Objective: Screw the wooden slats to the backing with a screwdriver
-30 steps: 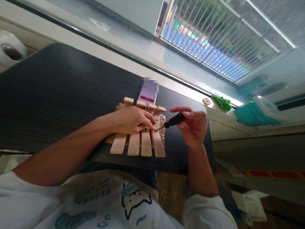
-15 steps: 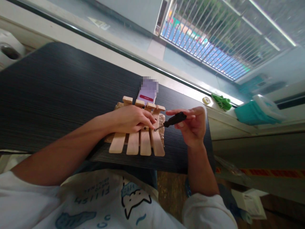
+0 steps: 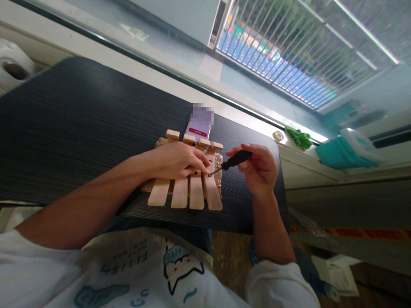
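Observation:
My left hand (image 3: pixel 178 160) lies across a wooden piece made of several pale slats (image 3: pixel 180 193) with raised blocks at their far ends. It holds the piece down, its fingertips resting on the rightmost slat (image 3: pixel 213 194) beside the screwdriver's tip. My right hand (image 3: pixel 260 167) is closed around the black handle of a screwdriver (image 3: pixel 236 159). The thin shaft slants down to the left and meets a dark screw spot on that slat. Under the slats lies a brown, shiny wrapped pad (image 3: pixel 218 164). My left palm hides the middle of the left slats.
A phone (image 3: pixel 198 124) with a lit screen lies behind the slats on the dark table (image 3: pixel 96 111). On the sill stand a tape roll (image 3: pixel 278 135), a green cloth (image 3: pixel 298 137) and a teal box (image 3: pixel 340 152). A white roll (image 3: pixel 14 64) is at far left.
The fingers of my right hand have shifted slightly on the screwdriver handle, which has barely moved. My left hand and the slats stay in place.

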`<state>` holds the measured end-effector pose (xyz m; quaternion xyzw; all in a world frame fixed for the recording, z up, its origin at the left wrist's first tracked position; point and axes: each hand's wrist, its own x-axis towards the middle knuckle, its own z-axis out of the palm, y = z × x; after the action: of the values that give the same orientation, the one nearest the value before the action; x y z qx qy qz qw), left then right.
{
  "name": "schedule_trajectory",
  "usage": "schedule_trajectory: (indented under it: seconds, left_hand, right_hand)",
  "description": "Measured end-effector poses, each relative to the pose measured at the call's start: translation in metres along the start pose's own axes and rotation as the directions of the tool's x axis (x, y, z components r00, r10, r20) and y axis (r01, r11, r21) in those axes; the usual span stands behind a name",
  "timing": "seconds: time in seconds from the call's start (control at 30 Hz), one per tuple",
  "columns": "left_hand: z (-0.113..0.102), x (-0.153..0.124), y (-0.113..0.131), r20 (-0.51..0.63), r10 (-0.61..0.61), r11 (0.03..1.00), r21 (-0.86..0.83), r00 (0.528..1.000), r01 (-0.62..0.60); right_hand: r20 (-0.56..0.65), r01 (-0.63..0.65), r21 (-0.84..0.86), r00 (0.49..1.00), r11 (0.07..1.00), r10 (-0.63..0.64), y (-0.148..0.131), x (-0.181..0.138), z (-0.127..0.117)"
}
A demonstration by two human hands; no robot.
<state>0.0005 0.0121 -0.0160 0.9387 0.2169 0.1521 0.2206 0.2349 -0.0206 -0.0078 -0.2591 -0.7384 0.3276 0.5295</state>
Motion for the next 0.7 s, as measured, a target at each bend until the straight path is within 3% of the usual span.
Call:
schedule_trajectory:
  seconds: [0.7]
  left_hand:
    - [0.0011, 0.0001, -0.002, -0.013, 0.008, 1.0, -0.003, 1.0, -0.008]
  right_hand:
    - [-0.211, 0.152, -0.112, 0.962, 0.982, -0.173, 0.0054, 0.0078, 0.0101]
